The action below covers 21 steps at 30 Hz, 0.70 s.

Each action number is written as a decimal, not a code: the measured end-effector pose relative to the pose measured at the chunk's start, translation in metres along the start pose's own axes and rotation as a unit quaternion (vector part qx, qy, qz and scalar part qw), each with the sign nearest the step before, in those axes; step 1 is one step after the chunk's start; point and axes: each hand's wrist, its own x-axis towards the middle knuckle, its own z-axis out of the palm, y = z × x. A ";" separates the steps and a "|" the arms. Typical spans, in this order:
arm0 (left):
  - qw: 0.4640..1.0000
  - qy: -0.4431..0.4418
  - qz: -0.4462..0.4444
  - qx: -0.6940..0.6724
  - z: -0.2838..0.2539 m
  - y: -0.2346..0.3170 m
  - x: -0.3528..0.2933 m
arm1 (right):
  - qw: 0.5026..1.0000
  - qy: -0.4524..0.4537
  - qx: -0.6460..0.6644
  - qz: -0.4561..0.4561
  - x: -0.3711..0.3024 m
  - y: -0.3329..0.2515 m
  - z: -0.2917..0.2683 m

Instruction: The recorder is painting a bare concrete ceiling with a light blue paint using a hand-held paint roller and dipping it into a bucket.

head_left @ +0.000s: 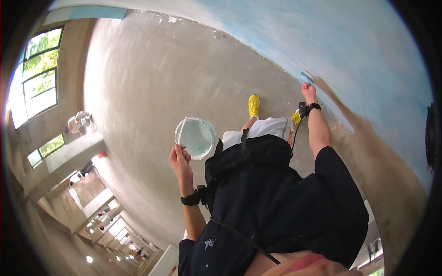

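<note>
My left hand (180, 161) is closed on the rim or handle of a whitish, translucent bucket (197, 139). Blue-green smears mark its inside, and the bucket hangs to the left of my body. Out to the right, my right hand (309, 92) makes a closed grip on a small tool with a blue end (305, 77). The blue end lies at the lower part of the wall (359, 60), which is coated in light blue and white. Whether this tool is a brush or a roller is too small to tell; my fingers hide its handle.
A grey concrete floor (152, 83) spreads ahead and left. Along the right, the wall's lower band (368, 124) is bare brown. My yellow shoe (253, 106) stands near the wall's foot. Far left are windows (41, 69), a person (79, 122) and concrete beams (64, 163).
</note>
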 end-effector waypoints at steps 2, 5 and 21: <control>1.000 0.020 -0.019 0.008 -0.001 -0.020 0.005 | 0.999 -0.026 0.023 0.011 0.009 -0.019 0.000; 0.998 0.046 -0.030 0.030 -0.008 -0.037 0.008 | 0.997 -0.033 0.043 0.055 -0.007 -0.009 0.005; 0.993 -0.114 -0.017 0.034 0.019 0.012 0.035 | 0.986 -0.127 0.033 0.099 -0.164 0.017 0.023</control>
